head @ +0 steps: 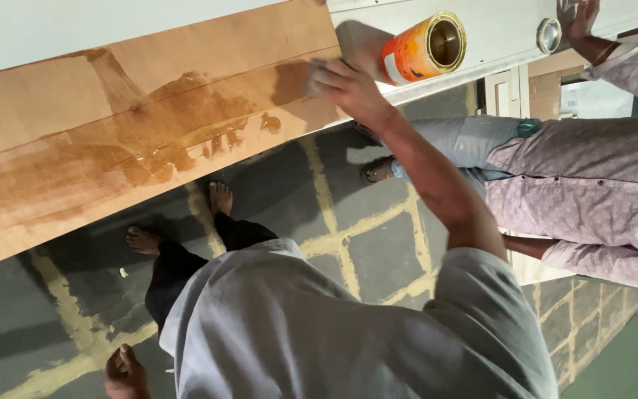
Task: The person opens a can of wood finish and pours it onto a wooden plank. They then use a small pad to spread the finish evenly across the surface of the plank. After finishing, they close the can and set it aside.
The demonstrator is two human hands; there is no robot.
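My right hand [348, 87] reaches out over a brown plywood sheet [75, 111] and presses a small grey pad [314, 74] against its edge. A glossy wet amber patch [186, 129] spreads across the sheet left of the pad. An orange tin [419, 48] with its top off stands on a white board [496, 29] just beyond my hand. My left hand [123, 373] hangs by my side at the bottom left, loose, with nothing seen in it. My grey shirt [319, 340] and bare feet [219, 196] show below.
Another person in a patterned shirt [592, 199] stands at the right, with a hand [579, 16] raised near a round metal lid [548, 35] on the white board. The floor [378, 244] is dark pavers with pale joints.
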